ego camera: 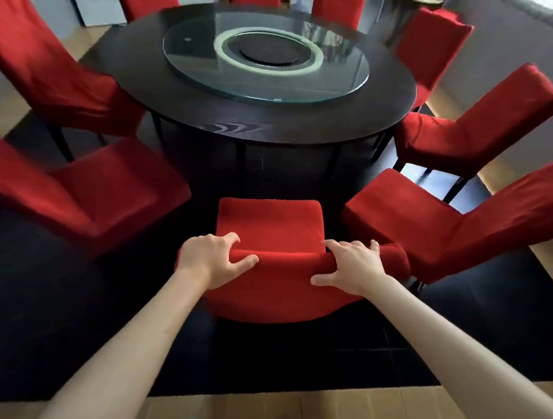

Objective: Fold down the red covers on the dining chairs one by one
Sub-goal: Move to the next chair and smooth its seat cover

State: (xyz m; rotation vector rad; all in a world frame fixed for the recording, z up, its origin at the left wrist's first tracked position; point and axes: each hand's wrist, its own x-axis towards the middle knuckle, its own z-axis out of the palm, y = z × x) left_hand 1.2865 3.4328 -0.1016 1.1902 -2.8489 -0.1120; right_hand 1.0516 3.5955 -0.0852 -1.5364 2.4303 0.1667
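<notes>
A dining chair in a red cover [271, 225] stands right in front of me, its seat toward the round table. The top edge of its backrest cover [291, 259] is bunched into a roll. My left hand [214, 261] grips the left end of that roll, thumb in front and fingers over the top. My right hand [352, 264] grips the right end the same way. Both forearms reach in from the bottom corners.
A round dark table [293, 124] with a glass turntable [264, 55] stands beyond the chair. Red-covered chairs ring it, two at the left [70, 195] and two at the right [476, 221]. A dark rug [319, 359] lies underneath. A small side table [416, 0] stands far right.
</notes>
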